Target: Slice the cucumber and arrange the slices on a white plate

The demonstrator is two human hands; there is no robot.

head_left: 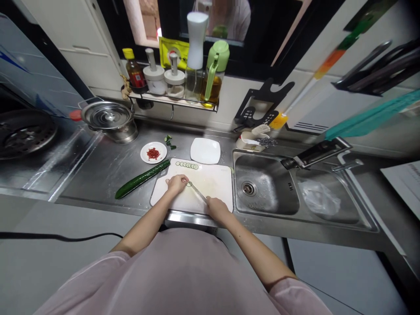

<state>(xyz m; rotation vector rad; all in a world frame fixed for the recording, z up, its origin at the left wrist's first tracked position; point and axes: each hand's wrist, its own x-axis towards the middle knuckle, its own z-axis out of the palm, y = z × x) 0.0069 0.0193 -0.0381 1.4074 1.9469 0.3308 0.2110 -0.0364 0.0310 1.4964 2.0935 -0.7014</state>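
My right hand [218,210] is closed round the handle of a small knife [198,193], whose thin blade points up and left across the white cutting board [216,183]. The blade's tip meets a thin cucumber slice [189,184]. At the slice's left edge are the pinched fingertips of my left hand [177,183]. Along the board's far edge lies a row of overlapping cucumber slices [187,165]. A long, dark green cucumber [142,179] rests on the steel counter, its right end by the board's far left corner.
Behind the board stand a white plate [205,151] and a round dish with chopped red pieces [153,153]. Green cucumber scraps [169,142] lie between them. A steel pot [113,122] is at left, a sink [267,186] at right. Bottles and jars fill a wall rack [177,103].
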